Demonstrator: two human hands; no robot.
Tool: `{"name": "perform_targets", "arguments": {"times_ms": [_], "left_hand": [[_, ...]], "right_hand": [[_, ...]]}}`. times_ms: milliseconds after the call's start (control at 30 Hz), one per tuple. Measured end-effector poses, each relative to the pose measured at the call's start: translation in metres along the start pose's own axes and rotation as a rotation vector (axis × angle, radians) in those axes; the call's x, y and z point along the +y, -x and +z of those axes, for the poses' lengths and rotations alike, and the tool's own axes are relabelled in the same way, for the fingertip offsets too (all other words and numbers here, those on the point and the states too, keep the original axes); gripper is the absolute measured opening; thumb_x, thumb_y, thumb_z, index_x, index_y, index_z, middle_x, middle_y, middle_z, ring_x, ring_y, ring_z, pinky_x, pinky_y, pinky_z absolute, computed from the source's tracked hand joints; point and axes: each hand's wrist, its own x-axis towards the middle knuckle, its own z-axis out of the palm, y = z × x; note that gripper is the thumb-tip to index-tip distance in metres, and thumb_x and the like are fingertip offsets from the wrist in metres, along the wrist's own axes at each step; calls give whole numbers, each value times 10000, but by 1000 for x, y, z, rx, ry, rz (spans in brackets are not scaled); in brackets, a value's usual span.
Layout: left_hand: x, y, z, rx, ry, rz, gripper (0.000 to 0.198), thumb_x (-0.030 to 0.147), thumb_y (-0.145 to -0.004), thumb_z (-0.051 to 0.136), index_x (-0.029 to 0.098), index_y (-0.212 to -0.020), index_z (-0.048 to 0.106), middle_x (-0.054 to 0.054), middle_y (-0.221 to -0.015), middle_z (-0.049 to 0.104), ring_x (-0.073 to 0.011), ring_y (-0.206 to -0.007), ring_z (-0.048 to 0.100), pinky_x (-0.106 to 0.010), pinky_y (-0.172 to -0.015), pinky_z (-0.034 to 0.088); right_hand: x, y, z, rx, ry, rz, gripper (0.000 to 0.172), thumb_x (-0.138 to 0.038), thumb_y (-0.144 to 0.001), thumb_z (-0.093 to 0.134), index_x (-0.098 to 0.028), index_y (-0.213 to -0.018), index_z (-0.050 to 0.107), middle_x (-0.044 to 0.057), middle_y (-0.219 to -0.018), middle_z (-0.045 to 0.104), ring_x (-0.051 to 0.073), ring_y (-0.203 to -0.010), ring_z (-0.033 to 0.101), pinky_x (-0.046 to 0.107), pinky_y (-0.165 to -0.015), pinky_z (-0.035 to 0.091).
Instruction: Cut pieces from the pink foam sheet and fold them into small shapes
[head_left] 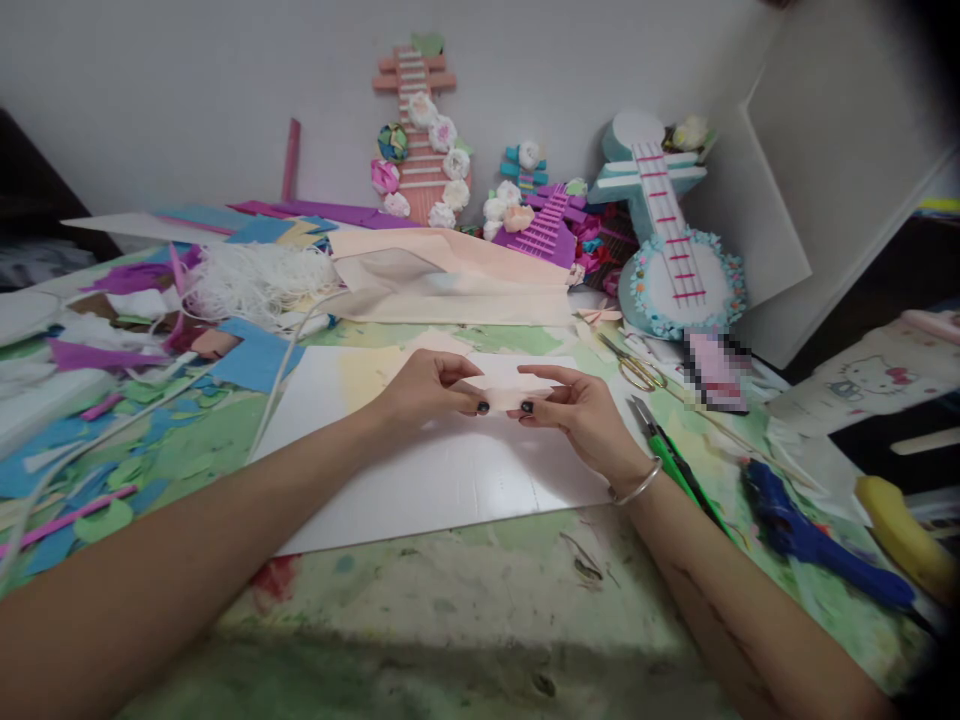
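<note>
Both my hands pinch a small pale peach strip of foam or paper (pixel 507 388) just above a white board (pixel 420 480) on the table. My left hand (pixel 429 390) grips the strip's left end between thumb and fingers. My right hand (pixel 577 408) holds its right end, and a silver bangle sits on that wrist. The strip is stretched level between the two hands.
Green-handled scissors (pixel 671 455) and gold scissors (pixel 637 372) lie right of the board, with a blue glue gun (pixel 817 540) farther right. Foam guitar models (pixel 675 250) and flowers stand against the back wall. Coloured foam scraps (pixel 112 440), white string and peach sheets (pixel 450 275) cover the left and back.
</note>
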Motion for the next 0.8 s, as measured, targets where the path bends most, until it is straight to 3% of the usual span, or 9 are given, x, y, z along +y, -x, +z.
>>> {"name": "perform_targets", "arguments": {"times_ms": [467, 800], "left_hand": [[0, 0, -1, 21, 7, -36, 345, 134, -524, 795, 134, -850, 685, -40, -733, 715, -156, -624, 653, -232, -545, 484], [2, 0, -2, 57, 85, -74, 403, 109, -517, 815, 118, -885, 650, -53, -731, 721, -159, -641, 672, -271, -624, 555]], "right_hand": [[1, 1, -4, 19, 34, 26, 590, -231, -604, 806, -146, -1156, 615, 90, -779, 747, 238, -733, 726, 296, -647, 595], [-3, 3, -4, 57, 20, 38, 707, -204, -633, 800, -99, -1275, 523, 99, -746, 745, 231, -717, 726, 305, -662, 607]]}}
